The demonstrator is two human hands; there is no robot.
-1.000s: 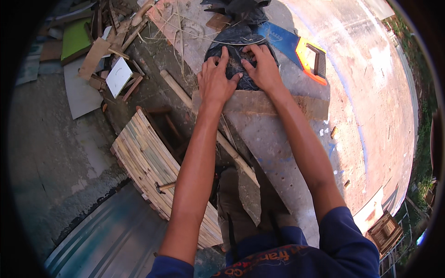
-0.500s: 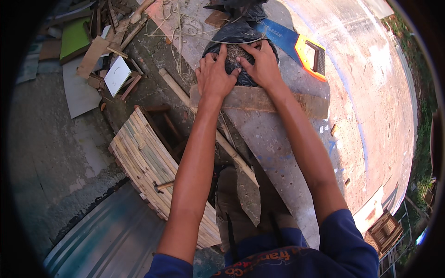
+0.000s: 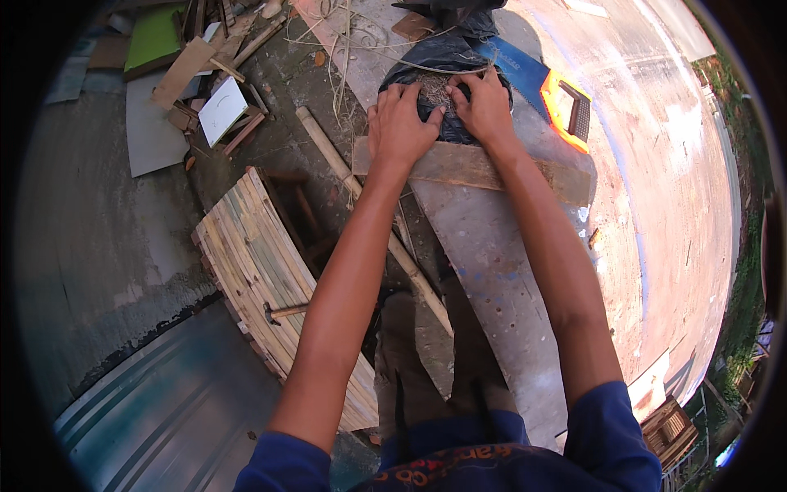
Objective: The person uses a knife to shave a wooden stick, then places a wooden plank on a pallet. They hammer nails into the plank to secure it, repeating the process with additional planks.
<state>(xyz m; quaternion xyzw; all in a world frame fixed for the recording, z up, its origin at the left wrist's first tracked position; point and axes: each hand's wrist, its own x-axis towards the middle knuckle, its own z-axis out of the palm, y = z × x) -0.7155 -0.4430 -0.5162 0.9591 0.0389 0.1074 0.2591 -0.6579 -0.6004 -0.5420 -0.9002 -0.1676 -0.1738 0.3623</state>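
A black plastic bag (image 3: 443, 54) lies on the worktop at the top centre, its mouth spread around brown, fibrous, crumbly material (image 3: 434, 87). My left hand (image 3: 400, 127) grips the left side of the mouth, thumb at the material's edge. Across from it, my right hand (image 3: 485, 108) has its fingers curled over the right rim, the thumb near the contents. Some fingertips are hidden in the folds. A weathered wooden plank (image 3: 459, 166) lies crosswise just below the bag, under my wrists. To the right of the bag rests a handsaw (image 3: 525, 70) with a blue blade and orange-and-black handle.
Loose pale strips (image 3: 344, 57) lie left of the bag. A bamboo pole (image 3: 328, 152) leans beside the worktop edge. A hammer (image 3: 287, 312) rests on a slatted wooden bench (image 3: 254, 254) at lower left. Scrap boards (image 3: 184, 78) are piled upper left, near a corrugated metal sheet (image 3: 180, 402).
The whole view has shifted slightly, with the scene sitting further right. My fingers have drawn in and curl more at the bag's mouth; both hands stay on the bag.
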